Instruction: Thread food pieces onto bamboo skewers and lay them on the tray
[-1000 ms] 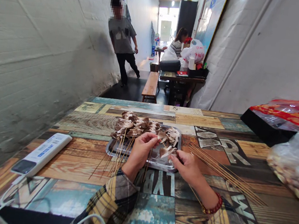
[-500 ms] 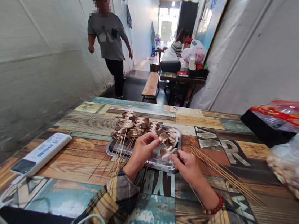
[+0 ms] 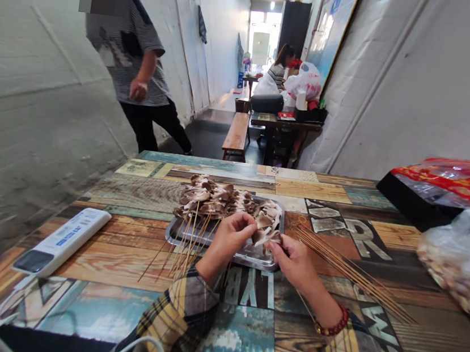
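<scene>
Bamboo-coloured, one skewer shows beneath the right wrist, grasped by the right hand with mushroom pieces at its upper end, above the front part of the shiny tray. The left hand has thumb and fingertips brought together just beside those pieces — whether they pinch anything, I cannot tell. Threading seems to be the step in hand; the next move would call for steadying the skewer and keeping fingertips clear of its point. Counted: two hands, one tray, one white device, one clear bag. Filled skewers and loose skewers — several of each — overlap too much to count.
</scene>
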`<move>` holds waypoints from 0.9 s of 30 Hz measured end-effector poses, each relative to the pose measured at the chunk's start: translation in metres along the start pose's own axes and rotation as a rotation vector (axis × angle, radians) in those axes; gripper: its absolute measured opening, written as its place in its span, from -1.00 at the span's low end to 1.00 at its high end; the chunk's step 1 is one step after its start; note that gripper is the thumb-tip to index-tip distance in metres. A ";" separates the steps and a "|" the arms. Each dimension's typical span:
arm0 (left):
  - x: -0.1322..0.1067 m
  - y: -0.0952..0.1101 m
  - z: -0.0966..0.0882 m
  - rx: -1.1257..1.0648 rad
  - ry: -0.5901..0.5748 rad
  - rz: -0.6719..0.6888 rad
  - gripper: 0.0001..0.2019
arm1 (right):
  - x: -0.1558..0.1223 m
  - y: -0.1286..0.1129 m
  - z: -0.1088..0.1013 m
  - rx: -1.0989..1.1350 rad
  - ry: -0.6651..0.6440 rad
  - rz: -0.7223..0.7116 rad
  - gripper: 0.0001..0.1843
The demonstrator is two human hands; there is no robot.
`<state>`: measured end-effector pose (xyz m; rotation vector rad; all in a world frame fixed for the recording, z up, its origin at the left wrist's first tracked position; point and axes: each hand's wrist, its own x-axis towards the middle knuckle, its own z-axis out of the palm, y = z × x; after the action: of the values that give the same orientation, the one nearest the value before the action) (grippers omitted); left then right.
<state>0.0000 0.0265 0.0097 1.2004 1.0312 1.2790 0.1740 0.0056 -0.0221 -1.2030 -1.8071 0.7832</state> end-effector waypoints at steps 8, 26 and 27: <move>0.000 -0.007 0.002 -0.099 -0.047 -0.129 -0.69 | -0.001 -0.006 0.001 -0.106 0.044 -0.038 -0.66; -0.001 -0.006 0.010 -0.103 0.021 -0.176 -0.70 | -0.004 -0.005 0.007 -0.215 0.137 -0.127 -0.65; -0.001 -0.005 0.011 -0.093 0.018 -0.175 -0.69 | -0.005 -0.005 0.007 -0.217 0.139 -0.128 -0.66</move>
<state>0.0113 0.0249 0.0056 1.0065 1.0544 1.1892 0.1663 -0.0010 -0.0225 -1.2324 -1.8671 0.4283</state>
